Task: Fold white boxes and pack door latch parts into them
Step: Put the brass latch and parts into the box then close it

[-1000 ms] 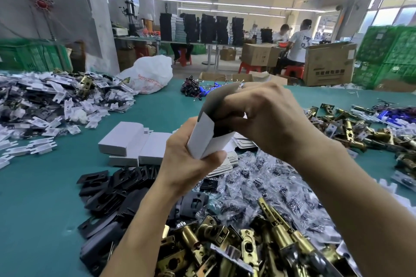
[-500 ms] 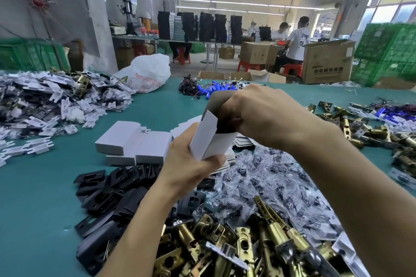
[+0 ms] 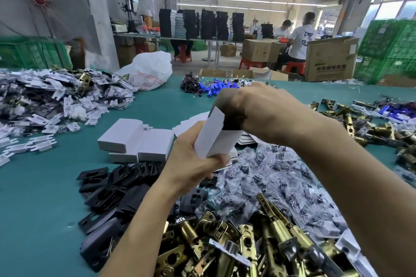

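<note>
Head view: the left hand point(image 3: 193, 162) grips the lower end of a tilted white box point(image 3: 215, 135) above the teal table point(image 3: 40, 186). The right hand point(image 3: 263, 110) closes over its open top end; brass latches point(image 3: 225, 243) lie near, below.

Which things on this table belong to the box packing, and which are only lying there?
For the job:
white box in left hand, right hand at its top
finished boxes
brass latches
black plates
screw bags

Lying about:
white bag
blue parts
</note>
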Tool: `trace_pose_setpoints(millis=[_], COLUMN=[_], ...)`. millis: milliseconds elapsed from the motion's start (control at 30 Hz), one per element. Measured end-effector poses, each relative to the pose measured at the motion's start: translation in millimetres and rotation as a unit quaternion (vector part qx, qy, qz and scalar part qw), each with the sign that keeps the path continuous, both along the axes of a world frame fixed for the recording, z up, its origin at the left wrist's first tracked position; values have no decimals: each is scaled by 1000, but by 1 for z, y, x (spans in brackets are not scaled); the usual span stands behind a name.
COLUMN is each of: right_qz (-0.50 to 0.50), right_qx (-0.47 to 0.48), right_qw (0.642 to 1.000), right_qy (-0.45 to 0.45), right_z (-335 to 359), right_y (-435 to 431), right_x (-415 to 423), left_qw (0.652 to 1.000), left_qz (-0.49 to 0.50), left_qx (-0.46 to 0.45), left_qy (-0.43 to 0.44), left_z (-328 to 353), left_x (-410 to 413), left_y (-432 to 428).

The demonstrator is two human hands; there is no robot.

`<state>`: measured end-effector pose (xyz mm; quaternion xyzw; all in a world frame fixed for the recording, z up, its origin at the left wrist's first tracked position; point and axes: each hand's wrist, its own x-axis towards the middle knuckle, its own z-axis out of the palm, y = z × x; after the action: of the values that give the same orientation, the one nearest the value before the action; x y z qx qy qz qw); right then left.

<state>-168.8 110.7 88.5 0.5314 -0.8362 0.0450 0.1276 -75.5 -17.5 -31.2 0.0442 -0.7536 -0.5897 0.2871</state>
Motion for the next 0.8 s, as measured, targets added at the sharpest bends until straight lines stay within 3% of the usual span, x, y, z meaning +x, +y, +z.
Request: trace_pose_setpoints(millis=[200,400,600,800], right_qz=[27,68,99,76], right_qx=[-43,24,20,-14], right_qw=[999,996,989,995], right_qy=[-14,-54,-110,-67], right_z=[2,1,2,-6], right_y=[3,-1,4,-7], right_x=[5,4,-2,-2], left_qw=[1000,1000,998,998], left_qz=[12,-7,-31,-54], left_qx=[14,1,-24,-21], left_qy=[-6,-27,-41,-35], left_z=[0,-3,-2,-2], left_x=[-1,-2,-1,0], left_y=[-2,-2,-2,-1])
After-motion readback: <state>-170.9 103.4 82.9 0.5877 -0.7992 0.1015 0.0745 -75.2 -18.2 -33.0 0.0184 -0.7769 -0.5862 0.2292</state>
